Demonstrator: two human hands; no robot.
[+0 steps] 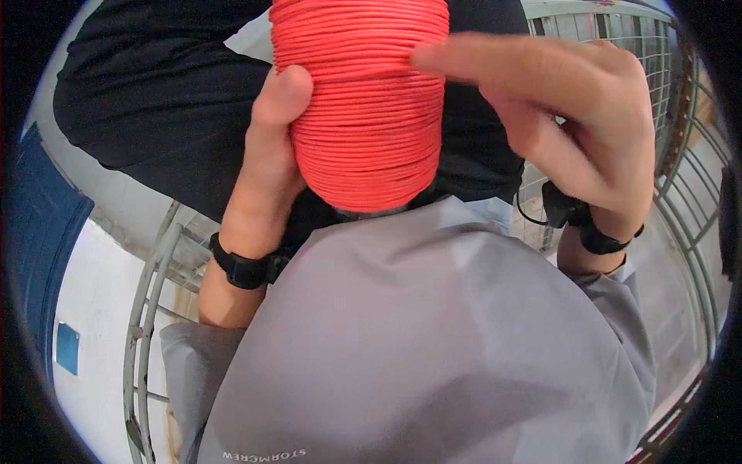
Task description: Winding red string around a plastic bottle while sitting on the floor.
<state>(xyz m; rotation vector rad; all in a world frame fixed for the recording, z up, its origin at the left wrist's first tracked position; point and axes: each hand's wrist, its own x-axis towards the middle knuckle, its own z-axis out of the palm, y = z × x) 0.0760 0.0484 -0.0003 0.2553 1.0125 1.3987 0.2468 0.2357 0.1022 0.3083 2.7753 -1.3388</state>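
Note:
A large spool of red cord or wire [368, 116] rests upright between my black-trousered legs, at the top centre, its windings close together. My left hand [275, 110] holds the spool's left side, the thumb lying on the windings and the other fingers hidden behind. On the right, my right hand [574, 104] is raised with a slightly blurred extended finger reaching to the spool's right side; whether that finger touches cannot be told. The other fingers of this hand are curled, and no held thing shows among them. Both wrists wear black straps.
Grey-green metal railings [139, 348] curve along the left, with more bars [690, 232] and wire mesh on the right. A dark blue panel [46, 232] stands at the far left beside a white wall [95, 290]. A white piece [255, 37] lies behind the spool.

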